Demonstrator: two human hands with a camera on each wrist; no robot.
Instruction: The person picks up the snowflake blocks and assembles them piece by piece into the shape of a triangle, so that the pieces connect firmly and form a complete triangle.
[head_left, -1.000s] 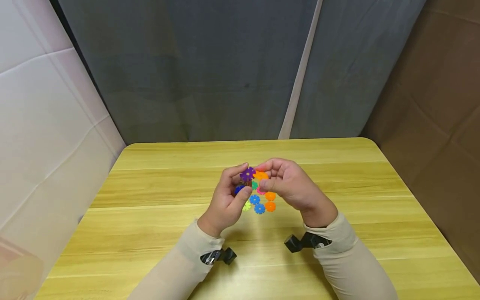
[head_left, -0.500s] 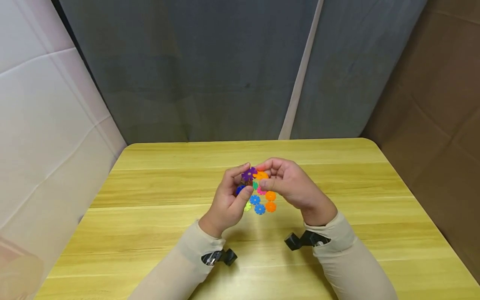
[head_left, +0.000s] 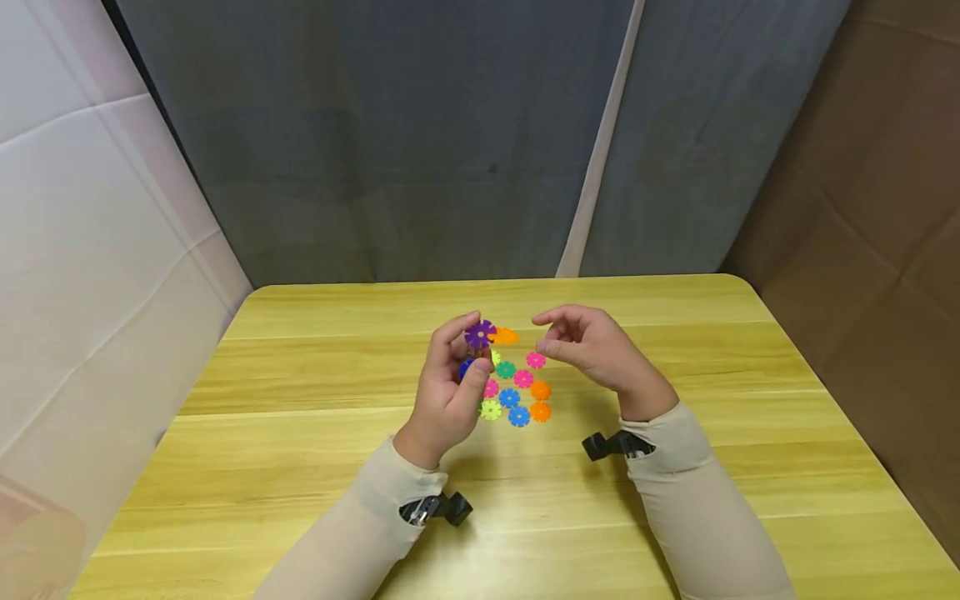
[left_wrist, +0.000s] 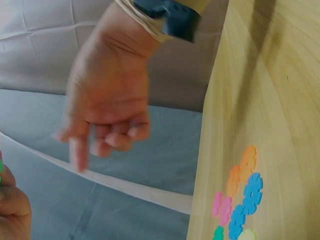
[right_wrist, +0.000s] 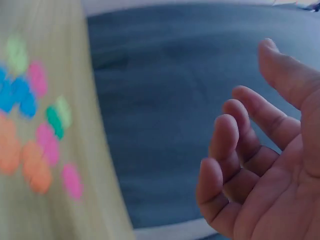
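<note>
Two notched plastic discs, a purple flower-shaped one (head_left: 478, 334) and an orange one (head_left: 506, 336) slotted edge-on into it, sit between the thumb and fingertips of my left hand (head_left: 447, 392), raised above the yellow wooden table (head_left: 300, 433). A dark blue piece (head_left: 467, 367) shows lower in the same grip, though I cannot tell how it joins the others. My right hand (head_left: 592, 346) hovers just beside them with nothing in it, its fingers loosely curled and apart from the orange disc; the right wrist view shows that palm (right_wrist: 280, 165) bare.

Below my hands, a scatter of the same thin flower discs (head_left: 516, 390) lies flat on the table: green, pink, blue, orange and lime, some touching at the rims. From the left wrist view they appear as a small cluster (left_wrist: 240, 200) near the table edge.

I judge these pieces to be very light, stiff and a little slick, so a pinch across the flat faces should hold them best, keeping my fingertips clear of the slots. The joined pair probably stays together by friction alone and could pop apart under a twist.

No box, tray or other container shows in any view; the loose discs rest directly on the wood.
</note>
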